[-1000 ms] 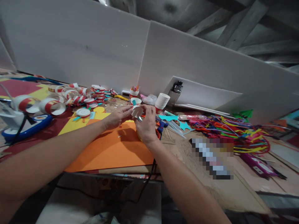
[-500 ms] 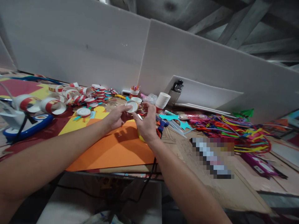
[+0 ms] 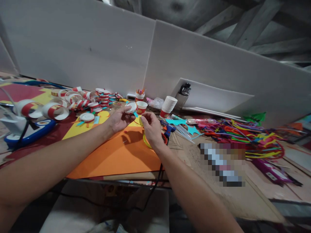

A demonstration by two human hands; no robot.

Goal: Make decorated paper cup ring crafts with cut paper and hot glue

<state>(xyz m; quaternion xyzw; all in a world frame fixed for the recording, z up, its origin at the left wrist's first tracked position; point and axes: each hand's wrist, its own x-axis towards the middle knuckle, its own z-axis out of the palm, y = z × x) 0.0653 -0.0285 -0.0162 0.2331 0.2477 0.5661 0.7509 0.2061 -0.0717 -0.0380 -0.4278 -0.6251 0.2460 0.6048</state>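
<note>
My left hand [image 3: 120, 120] pinches a cut-off paper cup bottom [image 3: 131, 107], a white disc with a red rim, held up above the orange sheet [image 3: 116, 152]. A small turquoise paper strip [image 3: 135, 114] sticks out from its lower right edge. Just to the right, my right hand [image 3: 152, 129] is closed, thumb against fingers, apart from the disc; whatever is between its fingertips is too small to make out. Below the right hand lies a yellow ring-shaped thing [image 3: 146, 141], partly covered by it. Beside it is a blue glue gun [image 3: 169, 129].
Behind the hands stand a paper cup [image 3: 141, 107], a cup stack [image 3: 168, 106] and a bottle [image 3: 182, 97]. Cut cup rings [image 3: 55, 110] and another strip-edged disc [image 3: 86, 117] lie left. Colourful pipe cleaners [image 3: 243, 132] and turquoise paper scraps [image 3: 193, 130] lie right.
The left hand has drawn the cup bottom slightly left and up, and its turquoise strip now shows. The right hand has moved lower, away from the disc, its fingers closing together.
</note>
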